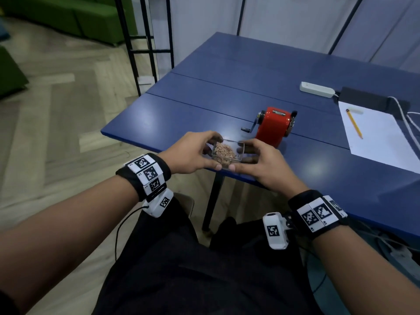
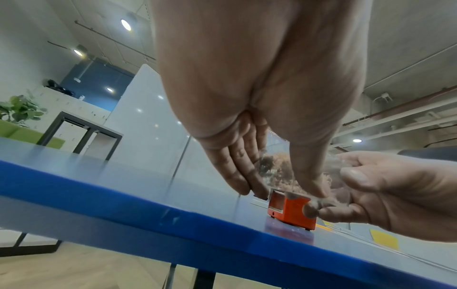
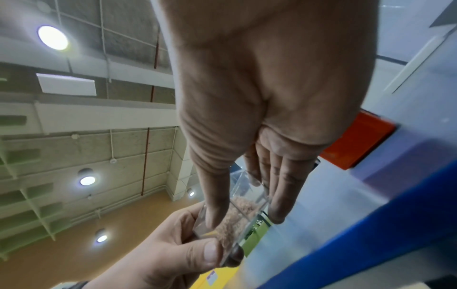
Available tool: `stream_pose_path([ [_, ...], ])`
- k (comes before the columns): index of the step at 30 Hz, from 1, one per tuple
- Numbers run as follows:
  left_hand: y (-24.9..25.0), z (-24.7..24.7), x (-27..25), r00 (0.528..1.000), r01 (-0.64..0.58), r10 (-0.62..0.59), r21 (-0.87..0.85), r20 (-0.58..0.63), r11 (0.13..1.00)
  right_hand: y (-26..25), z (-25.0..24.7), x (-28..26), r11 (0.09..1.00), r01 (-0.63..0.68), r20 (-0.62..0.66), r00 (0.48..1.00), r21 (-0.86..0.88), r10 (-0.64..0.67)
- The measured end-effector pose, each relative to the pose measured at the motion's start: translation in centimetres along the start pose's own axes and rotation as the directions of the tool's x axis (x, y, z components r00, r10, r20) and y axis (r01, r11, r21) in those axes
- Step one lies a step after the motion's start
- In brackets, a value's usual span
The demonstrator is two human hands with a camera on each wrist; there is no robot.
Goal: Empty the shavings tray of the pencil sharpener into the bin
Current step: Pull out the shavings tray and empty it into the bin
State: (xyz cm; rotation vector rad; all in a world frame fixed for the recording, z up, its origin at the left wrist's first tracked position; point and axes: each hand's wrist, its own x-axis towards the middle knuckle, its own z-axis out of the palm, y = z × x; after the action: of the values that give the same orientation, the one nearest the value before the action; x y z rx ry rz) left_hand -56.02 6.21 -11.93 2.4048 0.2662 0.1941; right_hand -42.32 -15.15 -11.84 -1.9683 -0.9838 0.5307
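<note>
From the head camera, a person sits at a blue desk (image 1: 227, 92). Both hands hold a small clear rectangular plastic shavings tray (image 1: 228, 153) level, above the desk's near edge close to its near left corner. The left hand (image 1: 191, 153) pinches the tray's left end, thumb on the near side and fingers on the far side. The right hand (image 1: 261, 164) pinches the right end the same way. The tray's long axis runs left to right between the two grips, with a heap of pale brown pencil shavings (image 1: 225, 152) inside. A red metal crank pencil sharpener (image 1: 271, 126) stands on the desk just beyond the tray. Toward the right edge lie a white sheet of paper (image 1: 377, 137) with a yellow pencil (image 1: 354, 123) on it, and a white power strip (image 1: 317, 89) farther back. No bin is in sight.

From the left wrist camera, the left hand (image 2: 259, 117) reaches downward, its thumb and fingers closed on the clear tray (image 2: 279, 170), and the right hand (image 2: 385, 187) meets it from the right. The sharpener (image 2: 289, 211) sits behind on the desk.

From the right wrist camera, the right hand (image 3: 267, 127) grasps the tray (image 3: 237, 217), and the left hand (image 3: 173, 252) pinches its opposite end.

Both hands look equally near; either could likely carry the tray, kept level, to the bin.
</note>
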Motion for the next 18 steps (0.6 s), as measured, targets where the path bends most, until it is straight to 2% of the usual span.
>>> stream_pose_path([
  [7,-0.2,-2.2,-3.7,0.996,0.066,-0.065,0.018,-0.065,0.998,-1.3,1.6,0.8,0.979,0.008,0.118,0.992,0.205,-0.033],
  [11,-1.1,-2.6,-6.2,0.991,0.105,-0.105,0.006,-0.083,0.994,-1.4,3.9,1.3,0.895,-0.151,0.240,0.969,0.421,0.051],
  [18,-5.3,-2.5,-10.6,0.975,0.197,-0.201,-0.048,-0.098,0.979,-2.0,9.0,1.6,0.808,-0.403,0.512,0.846,0.430,0.149],
])
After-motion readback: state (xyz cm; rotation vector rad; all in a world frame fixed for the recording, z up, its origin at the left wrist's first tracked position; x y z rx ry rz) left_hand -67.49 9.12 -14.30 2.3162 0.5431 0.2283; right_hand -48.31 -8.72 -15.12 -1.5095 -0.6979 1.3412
